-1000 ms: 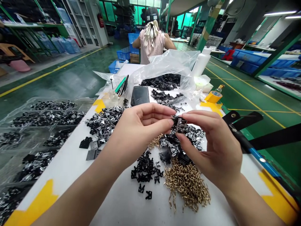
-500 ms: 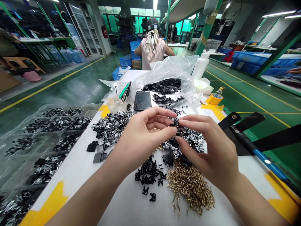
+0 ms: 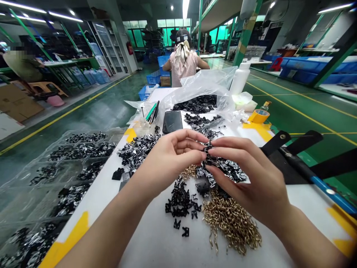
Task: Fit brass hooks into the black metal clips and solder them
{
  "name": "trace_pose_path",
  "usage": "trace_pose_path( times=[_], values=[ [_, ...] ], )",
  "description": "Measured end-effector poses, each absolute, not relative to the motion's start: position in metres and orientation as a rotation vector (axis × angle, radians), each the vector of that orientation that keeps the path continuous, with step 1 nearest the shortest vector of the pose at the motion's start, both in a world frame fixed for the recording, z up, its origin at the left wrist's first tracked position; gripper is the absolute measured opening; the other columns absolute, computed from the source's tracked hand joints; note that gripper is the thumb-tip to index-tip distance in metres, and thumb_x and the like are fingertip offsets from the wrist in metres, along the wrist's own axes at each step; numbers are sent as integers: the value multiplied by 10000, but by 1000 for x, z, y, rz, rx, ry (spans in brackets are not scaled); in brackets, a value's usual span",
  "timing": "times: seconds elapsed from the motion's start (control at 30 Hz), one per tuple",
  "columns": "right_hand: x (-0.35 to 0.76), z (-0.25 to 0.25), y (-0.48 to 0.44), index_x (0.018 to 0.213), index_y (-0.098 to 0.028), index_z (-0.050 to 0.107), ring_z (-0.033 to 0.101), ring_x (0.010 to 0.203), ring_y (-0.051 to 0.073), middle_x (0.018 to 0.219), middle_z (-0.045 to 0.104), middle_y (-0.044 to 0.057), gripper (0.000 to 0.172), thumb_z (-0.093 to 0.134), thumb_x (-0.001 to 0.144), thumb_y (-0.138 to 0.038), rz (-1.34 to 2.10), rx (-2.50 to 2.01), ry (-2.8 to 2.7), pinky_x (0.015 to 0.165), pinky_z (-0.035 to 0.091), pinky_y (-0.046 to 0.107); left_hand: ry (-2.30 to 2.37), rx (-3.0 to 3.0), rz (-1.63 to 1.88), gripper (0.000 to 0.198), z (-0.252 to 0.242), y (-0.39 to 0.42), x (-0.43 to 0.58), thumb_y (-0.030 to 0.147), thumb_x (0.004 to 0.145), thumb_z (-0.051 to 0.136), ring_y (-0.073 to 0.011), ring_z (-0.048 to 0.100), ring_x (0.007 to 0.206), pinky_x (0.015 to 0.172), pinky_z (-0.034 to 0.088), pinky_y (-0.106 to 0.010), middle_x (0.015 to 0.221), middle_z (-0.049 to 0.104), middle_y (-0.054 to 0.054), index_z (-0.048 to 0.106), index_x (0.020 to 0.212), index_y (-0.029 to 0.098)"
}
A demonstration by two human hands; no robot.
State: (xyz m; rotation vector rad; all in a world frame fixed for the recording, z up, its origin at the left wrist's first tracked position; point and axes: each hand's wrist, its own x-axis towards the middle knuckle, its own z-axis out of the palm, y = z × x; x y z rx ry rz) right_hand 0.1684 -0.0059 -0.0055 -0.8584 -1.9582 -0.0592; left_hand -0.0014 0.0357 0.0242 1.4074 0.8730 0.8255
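Note:
Near the middle of the view, my left hand (image 3: pixel 173 160) pinches a small black part (image 3: pixel 208 147) between thumb and fingertips. My right hand (image 3: pixel 251 175) meets it from the other side, its fingertips on the same part. Fine details of the part are too small to tell. Beneath the hands are silver and black metal pieces (image 3: pixel 230 169). Below lie a pile of black clips (image 3: pixel 178 199) and a heap of gold-coloured twisted pieces (image 3: pixel 231 223). More silver and black pieces (image 3: pixel 136 150) lie left of my left hand.
A phone (image 3: pixel 172 121), a plastic bag (image 3: pixel 206 83) with black parts, a white bottle (image 3: pixel 240 78) and yellow tape (image 3: pixel 259 116) are farther back. A compartment tray (image 3: pixel 25 195) stands left; a black and blue tool (image 3: pixel 320 186) is right. A person (image 3: pixel 183 63) sits ahead.
The view has shifted slightly, so the table's contents appear farther right. Both hands stay together at the small part, and the right fingers have shifted slightly on it.

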Motion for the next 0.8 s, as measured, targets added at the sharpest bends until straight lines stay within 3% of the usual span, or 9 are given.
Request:
trace_pose_path(
  times=[0.27,0.53,0.8],
  values=[
    [171,-2,-4,973,-122,577,558,944,217,1005,584,122,198,626,783,-142,-84,-889,-2010,842,460,367,815,1380,842,171,21,38,-1,79,729,619,-60,560,625,590,450,-149,730,616,29,621,868,180],
    [174,-4,-5,1120,-164,474,537,1019,232,1069,562,101,382,626,770,-135,33,-875,-1938,889,453,408,797,1327,825,157,22,41,-1,81,706,640,-41,533,582,557,438,-130,705,579,44,603,831,169],
    [173,-4,-5,1112,-172,477,535,1019,231,1057,557,96,373,620,770,-132,14,-865,-1934,891,450,402,793,1330,820,159,23,40,-1,80,698,645,-48,531,584,557,444,-140,718,580,36,593,821,167]
  ],
)
